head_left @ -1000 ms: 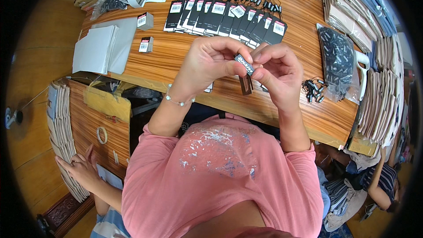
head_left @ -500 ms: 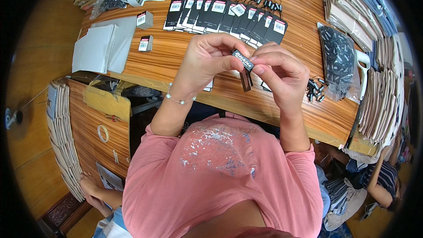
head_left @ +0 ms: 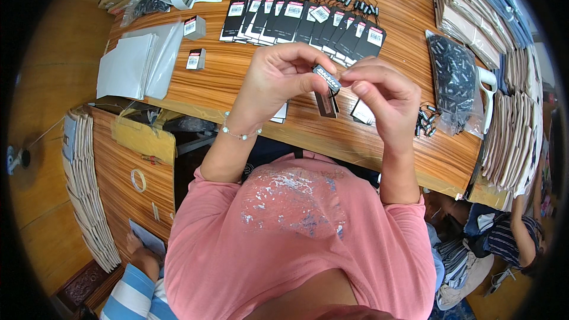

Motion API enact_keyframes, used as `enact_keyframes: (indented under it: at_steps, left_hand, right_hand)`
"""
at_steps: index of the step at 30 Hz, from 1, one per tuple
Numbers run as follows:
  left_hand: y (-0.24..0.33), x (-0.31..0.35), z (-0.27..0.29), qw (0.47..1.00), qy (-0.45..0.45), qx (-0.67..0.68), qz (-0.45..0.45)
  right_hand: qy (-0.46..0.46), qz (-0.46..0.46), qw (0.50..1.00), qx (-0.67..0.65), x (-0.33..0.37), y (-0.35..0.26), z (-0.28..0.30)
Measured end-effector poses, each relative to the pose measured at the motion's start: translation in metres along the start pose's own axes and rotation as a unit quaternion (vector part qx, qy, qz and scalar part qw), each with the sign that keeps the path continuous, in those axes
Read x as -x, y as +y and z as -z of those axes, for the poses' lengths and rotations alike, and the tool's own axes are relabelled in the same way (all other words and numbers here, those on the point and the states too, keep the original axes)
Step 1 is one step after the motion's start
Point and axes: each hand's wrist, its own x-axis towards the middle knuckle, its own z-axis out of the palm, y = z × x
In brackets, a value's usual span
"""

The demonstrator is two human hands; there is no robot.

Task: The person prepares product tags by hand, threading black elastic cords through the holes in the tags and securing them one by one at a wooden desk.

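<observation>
left hand [head_left: 278, 77] fingers pinch small black tag [head_left: 326, 78], white-printed | right hand [head_left: 379, 92] fingertips pinched beside it

bright, even light | soft shadows | sharp centre | strong fisheye bending (black rim corners)

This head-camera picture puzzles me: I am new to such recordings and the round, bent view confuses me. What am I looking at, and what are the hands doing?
The camera sits on a person's head and looks down, so you see their pink shirt and both forearms reaching up into the picture. The wide lens bends straight edges.

The left hand and right hand are raised above a wooden table and together pinch a small dark tag.

On the table lie a row of black hang tags with cords, white sheets, two small boxes and a clear bag of small dark parts. Stacks of flat paper bags stand at the right. Another person's hand shows at lower left.
</observation>
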Motion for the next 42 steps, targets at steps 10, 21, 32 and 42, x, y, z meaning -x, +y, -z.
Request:
enact_keyframes:
  at_steps: [10, 21, 32, 42]
  left_hand:
    - [0.019, -0.002, -0.005, 0.987, 0.054, -0.151, 0.015]
    - [0.004, -0.040, 0.024, 0.949, 0.043, -0.307, -0.051]
    - [-0.037, -0.008, -0.004, 0.962, 0.117, -0.248, -0.006]
    - [-0.025, -0.007, 0.027, 0.961, -0.003, -0.264, 0.089]
  right_hand:
    - [0.001, -0.105, 0.992, -0.073, 0.000, 0.003, 0.005]
    - [-0.192, -0.216, 0.949, -0.126, -0.017, 0.041, -0.012]
    - [0.060, -0.201, 0.965, -0.155, -0.024, 0.053, -0.007]
    - [0.053, -0.236, 0.944, -0.226, -0.038, 0.062, 0.012]
